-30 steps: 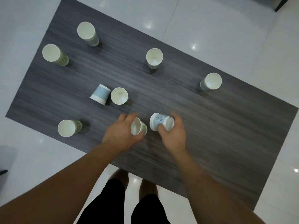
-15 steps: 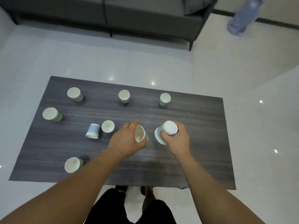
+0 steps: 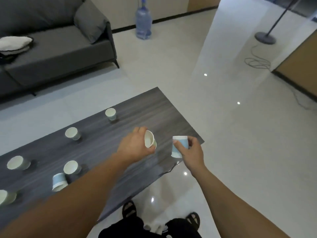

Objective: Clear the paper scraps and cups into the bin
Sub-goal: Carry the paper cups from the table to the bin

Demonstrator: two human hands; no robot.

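So, left hand (image 3: 133, 147) grips the green cup (image 3: 149, 139), right hand (image 3: 192, 152) pinches the blue cup (image 3: 174, 151): carry both lightly, no crushing, bin's not in sight.

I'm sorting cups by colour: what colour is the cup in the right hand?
The cup is light blue with white edges, seen best in the head view.

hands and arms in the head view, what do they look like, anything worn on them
The left hand and right hand are bare, with no gloves. No watch or wristband shows. Both forearms are uncovered right to the frame edge, so no sleeves are visible. Below them are black shorts and dark open sandals.
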